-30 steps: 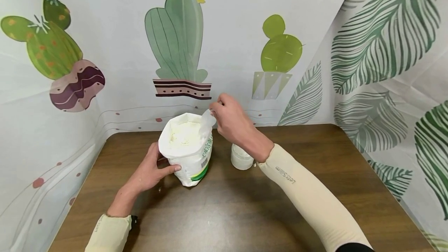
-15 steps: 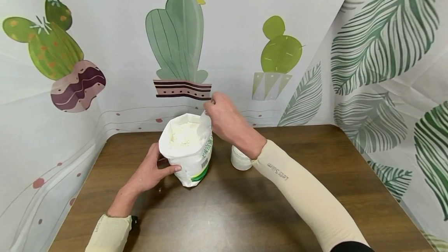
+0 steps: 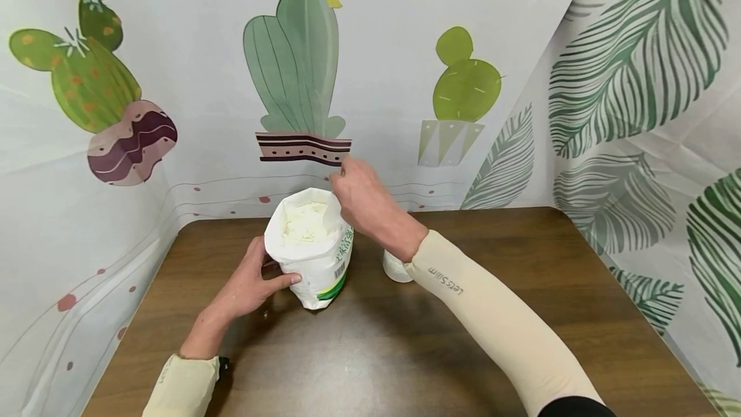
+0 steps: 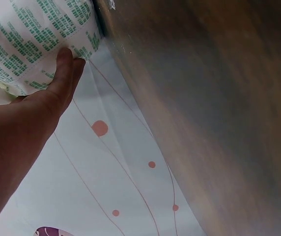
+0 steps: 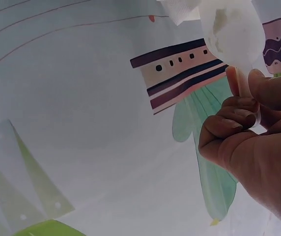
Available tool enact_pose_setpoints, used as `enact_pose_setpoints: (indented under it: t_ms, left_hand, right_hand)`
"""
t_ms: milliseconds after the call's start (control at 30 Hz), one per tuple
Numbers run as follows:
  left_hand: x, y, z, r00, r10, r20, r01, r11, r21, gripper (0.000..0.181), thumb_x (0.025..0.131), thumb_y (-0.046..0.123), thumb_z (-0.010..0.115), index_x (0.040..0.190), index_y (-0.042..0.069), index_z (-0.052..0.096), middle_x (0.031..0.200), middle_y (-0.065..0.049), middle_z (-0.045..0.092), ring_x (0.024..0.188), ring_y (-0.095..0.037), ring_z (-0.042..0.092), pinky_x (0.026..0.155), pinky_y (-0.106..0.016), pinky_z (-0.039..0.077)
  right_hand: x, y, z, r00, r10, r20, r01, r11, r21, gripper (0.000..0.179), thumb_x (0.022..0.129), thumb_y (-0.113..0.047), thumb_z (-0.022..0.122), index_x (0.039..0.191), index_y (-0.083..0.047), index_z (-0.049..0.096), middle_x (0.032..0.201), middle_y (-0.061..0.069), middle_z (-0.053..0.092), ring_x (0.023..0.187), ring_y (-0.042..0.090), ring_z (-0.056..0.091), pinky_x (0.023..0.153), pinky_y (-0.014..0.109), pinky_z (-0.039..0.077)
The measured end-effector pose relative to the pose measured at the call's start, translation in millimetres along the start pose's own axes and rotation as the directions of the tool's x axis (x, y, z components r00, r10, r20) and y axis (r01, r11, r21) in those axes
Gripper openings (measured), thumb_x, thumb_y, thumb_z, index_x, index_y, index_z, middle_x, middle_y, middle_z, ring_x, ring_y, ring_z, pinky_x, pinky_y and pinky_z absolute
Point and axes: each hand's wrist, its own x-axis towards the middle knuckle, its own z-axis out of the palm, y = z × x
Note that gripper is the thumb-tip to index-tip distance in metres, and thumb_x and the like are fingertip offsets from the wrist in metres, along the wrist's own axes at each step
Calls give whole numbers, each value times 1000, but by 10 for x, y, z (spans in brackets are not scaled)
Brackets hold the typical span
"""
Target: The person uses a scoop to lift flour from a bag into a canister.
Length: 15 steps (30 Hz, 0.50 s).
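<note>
A white paper bag (image 3: 312,270) with green print stands on the table, its top folded wide around pale cream powder (image 3: 307,222). My left hand (image 3: 249,282) grips the bag's lower left side, thumb across the front; in the left wrist view its fingers lie against the bag's printed side (image 4: 32,34). Above the bag's right rim is my right hand (image 3: 367,201), pinching the handle of a translucent white plastic scoop (image 5: 234,29) with thumb and curled fingers. Some powder clings to the scoop's bowl. In the head view the right hand hides the scoop.
A small clear jar (image 3: 396,270) stands right of the bag, partly covered by my right forearm. The brown wooden table (image 3: 370,352) meets a white cloth backdrop (image 3: 382,50) printed with cacti and leaves close behind the bag.
My right hand has moved left with the scoop, closer over the bag's rim, and the scoop has gone out of sight in the head view. The left hand and bag have stayed put.
</note>
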Motion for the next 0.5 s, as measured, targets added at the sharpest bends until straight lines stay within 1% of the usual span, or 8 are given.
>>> enact_pose_setpoints:
  t_ms: [100,267,500]
  left_hand:
    - [2,1,2,1000,-5,1,5,1000,-4,92,89,26,89,159,10,31,146,-12,35,135,-30,41,107,-56,50]
    - [10,6,4,1000,-2,2,2,1000,-5,93,89,26,90,159,11,32,145,-12,35,135,-30,41,108,-57,51]
    - [6,12,3,1000,0,2,0,1000,2,92,89,25,90,159,10,32,145,-12,35,135,-30,40,107,-57,51]
  right_hand:
    - [3,-6,24,1000,1,8,-1,1000,-1,24,92,8,64,112,3,75,108,17,62,96,32,61,88,42,54]
    - [15,-17,62,1000,-2,9,2,1000,4,21,92,8,64,110,3,75,99,16,62,90,31,60,83,41,54]
    - [31,-40,153,1000,-23,9,23,999,-28,22,92,4,67,112,3,76,99,17,65,90,31,63,84,40,56]
